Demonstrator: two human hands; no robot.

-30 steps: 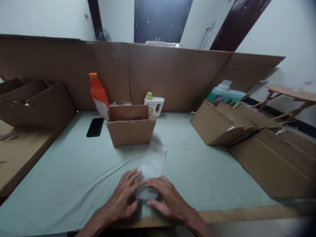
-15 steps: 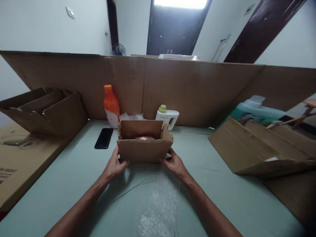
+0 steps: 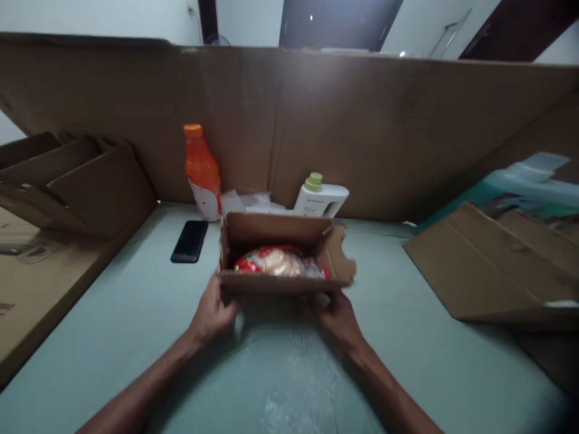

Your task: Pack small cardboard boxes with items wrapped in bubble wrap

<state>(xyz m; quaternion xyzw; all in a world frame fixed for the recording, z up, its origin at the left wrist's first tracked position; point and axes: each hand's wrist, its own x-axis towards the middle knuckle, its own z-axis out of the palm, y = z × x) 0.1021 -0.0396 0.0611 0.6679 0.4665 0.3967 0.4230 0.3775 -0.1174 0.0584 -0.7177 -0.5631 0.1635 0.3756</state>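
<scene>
Orange bottle [image 3: 201,173], black phone [image 3: 189,241], white jug [image 3: 321,199] against cardboard wall [image 3: 362,120].

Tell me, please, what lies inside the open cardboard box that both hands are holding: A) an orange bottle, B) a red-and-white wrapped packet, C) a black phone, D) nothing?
B: a red-and-white wrapped packet shows inside the open cardboard box, held by the left hand and right hand.

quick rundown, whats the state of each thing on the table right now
cardboard box: open, flaps up, held at its near side by both hands
left hand: gripping the box's near left corner
right hand: gripping the box's near right corner
wrapped packet: lying inside the box
orange bottle: upright, capped
white bottle: capped
phone: flat, screen dark
bubble wrap: spread flat on the table
</scene>
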